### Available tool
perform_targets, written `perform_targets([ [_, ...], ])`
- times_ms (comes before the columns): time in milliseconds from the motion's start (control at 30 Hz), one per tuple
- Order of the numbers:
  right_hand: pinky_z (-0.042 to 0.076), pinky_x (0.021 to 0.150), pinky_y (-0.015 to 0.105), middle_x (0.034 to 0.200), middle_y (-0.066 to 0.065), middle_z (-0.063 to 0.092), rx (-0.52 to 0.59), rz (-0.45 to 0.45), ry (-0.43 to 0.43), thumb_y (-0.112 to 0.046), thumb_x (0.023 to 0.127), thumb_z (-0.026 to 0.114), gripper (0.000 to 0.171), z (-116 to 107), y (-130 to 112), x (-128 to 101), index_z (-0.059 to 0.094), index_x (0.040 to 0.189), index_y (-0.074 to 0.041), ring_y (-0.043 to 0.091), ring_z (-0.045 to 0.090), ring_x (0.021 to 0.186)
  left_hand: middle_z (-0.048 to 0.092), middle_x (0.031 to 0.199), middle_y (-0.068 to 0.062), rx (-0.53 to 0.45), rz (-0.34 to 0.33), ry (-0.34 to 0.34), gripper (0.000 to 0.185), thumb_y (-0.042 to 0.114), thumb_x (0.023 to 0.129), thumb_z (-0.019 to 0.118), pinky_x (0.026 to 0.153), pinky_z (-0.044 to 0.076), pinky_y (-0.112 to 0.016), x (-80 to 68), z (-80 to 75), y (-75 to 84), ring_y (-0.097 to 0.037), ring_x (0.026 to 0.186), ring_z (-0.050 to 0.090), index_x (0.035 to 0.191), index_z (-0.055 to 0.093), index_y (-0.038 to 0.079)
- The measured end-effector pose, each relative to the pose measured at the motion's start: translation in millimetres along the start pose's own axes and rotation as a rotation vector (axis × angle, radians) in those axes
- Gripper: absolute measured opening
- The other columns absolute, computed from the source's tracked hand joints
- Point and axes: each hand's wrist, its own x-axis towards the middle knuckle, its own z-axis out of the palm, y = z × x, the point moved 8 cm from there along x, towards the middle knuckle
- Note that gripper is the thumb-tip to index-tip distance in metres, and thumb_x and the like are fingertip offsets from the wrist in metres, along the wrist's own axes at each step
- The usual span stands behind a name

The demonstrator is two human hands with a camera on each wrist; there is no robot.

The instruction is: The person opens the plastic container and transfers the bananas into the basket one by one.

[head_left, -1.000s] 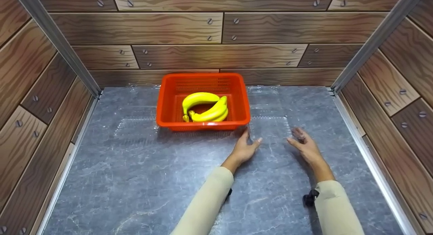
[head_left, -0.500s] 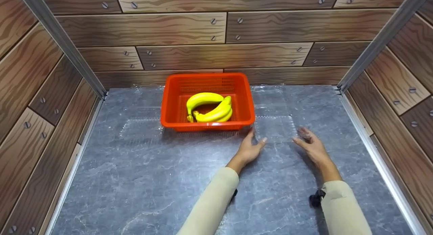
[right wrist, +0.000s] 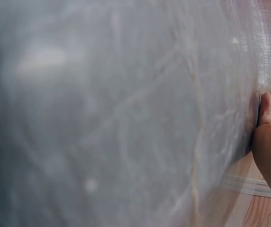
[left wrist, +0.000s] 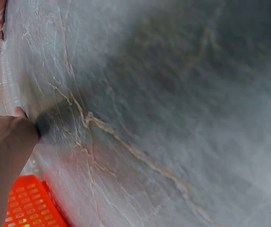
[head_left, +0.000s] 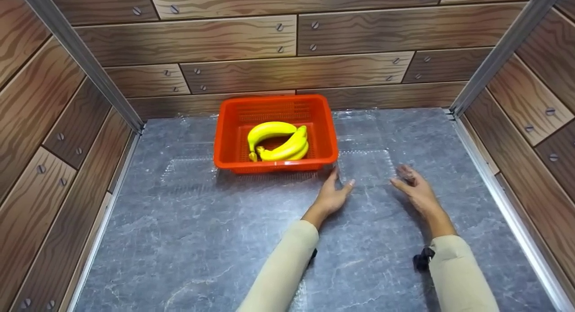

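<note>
An orange-red plastic basket (head_left: 332, 143) stands near the back wall. Inside it are yellow bananas (head_left: 283, 151). Just to its right sits a clear plastic container (head_left: 366, 166), see-through and hard to make out against the grey surface. My left hand (head_left: 330, 197) is at the container's left side, by the basket's front right corner, with its thumb spread from the fingers. At the container's right side my right hand (head_left: 420, 193) lies with fingers extended, seen partly through clear plastic. In the right wrist view, the fingers (right wrist: 266, 108) reach up to shiny clear plastic.
Another clear plastic container (head_left: 188, 170) shows left of the basket. More clear plastic (head_left: 355, 116) lies along the back, behind the container. Wood-print walls (head_left: 251, 38) with metal corner posts (head_left: 498, 51) close in the back and sides of the grey marbled surface (head_left: 202, 249).
The head view has shifted and tilted slightly. Both hands keep their places beside the clear container, and the basket and bananas stay put.
</note>
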Motion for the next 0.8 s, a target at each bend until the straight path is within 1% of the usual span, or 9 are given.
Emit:
perform_targets([
  [67,0.021,0.136,0.055,0.176,0.022,0.026,-0.005,0.001,-0.001,-0.031,0.107,0.066,0.088,0.9,-0.3,0.5,0.013,0.171,-0.001,0.041,0.022,0.166,0.039,0.173,-0.012,0.002,0.001,0.0,0.077,0.036,0.106,0.066,0.135,0.028,-0.046,0.2,-1.0,-0.6,-0.03,0.163,0.034,0.169,0.031,0.01],
  [267,0.02,0.136,0.056,0.176,0.019,0.026,-0.006,-0.011,0.005,-0.031,0.108,0.064,0.085,-0.3,9.5,6.1,0.014,0.171,-0.003,0.041,0.021,0.166,0.039,0.174,-0.01,0.01,-0.026,0.0,0.077,0.037,0.106,0.066,0.135,0.028,-0.044,1.1,-1.3,-3.6,-0.027,0.163,0.034,0.169,0.031,0.012],
  [300,0.022,0.137,0.05,0.176,0.019,0.026,-0.01,-0.011,0.007,-0.032,0.108,0.064,0.085,-0.7,11.6,6.9,0.014,0.171,-0.004,0.04,0.021,0.166,0.038,0.174,-0.01,0.01,-0.03,0.0,0.077,0.038,0.106,0.066,0.135,0.028,-0.044,1.0,-1.3,-4.2,-0.027,0.163,0.034,0.169,0.031,0.013],
  [500,0.023,0.136,0.052,0.177,0.018,0.026,-0.031,-0.017,0.014,-0.038,0.107,0.065,0.088,-2.1,17.7,7.9,0.013,0.172,-0.008,0.042,0.023,0.165,0.04,0.173,-0.009,0.008,-0.013,-0.004,0.076,0.038,0.105,0.066,0.135,0.029,-0.045,2.7,0.4,-5.4,-0.027,0.163,0.035,0.169,0.032,0.012],
  [533,0.021,0.136,0.057,0.177,0.018,0.025,-0.029,-0.022,0.015,-0.038,0.107,0.065,0.089,-1.4,17.9,8.0,0.013,0.172,-0.008,0.042,0.022,0.165,0.041,0.173,-0.01,0.01,-0.008,-0.002,0.076,0.037,0.105,0.066,0.135,0.029,-0.045,2.9,-0.1,-5.6,-0.027,0.163,0.036,0.169,0.032,0.012],
  [800,0.024,0.135,0.055,0.176,0.018,0.028,-0.035,-0.048,0.024,-0.038,0.107,0.066,0.087,-2.4,12.5,6.1,0.017,0.172,-0.008,0.04,0.026,0.165,0.04,0.173,-0.012,0.018,-0.027,0.002,0.078,0.041,0.105,0.066,0.135,0.029,-0.045,4.6,-1.2,-3.7,-0.029,0.163,0.036,0.169,0.032,0.011],
])
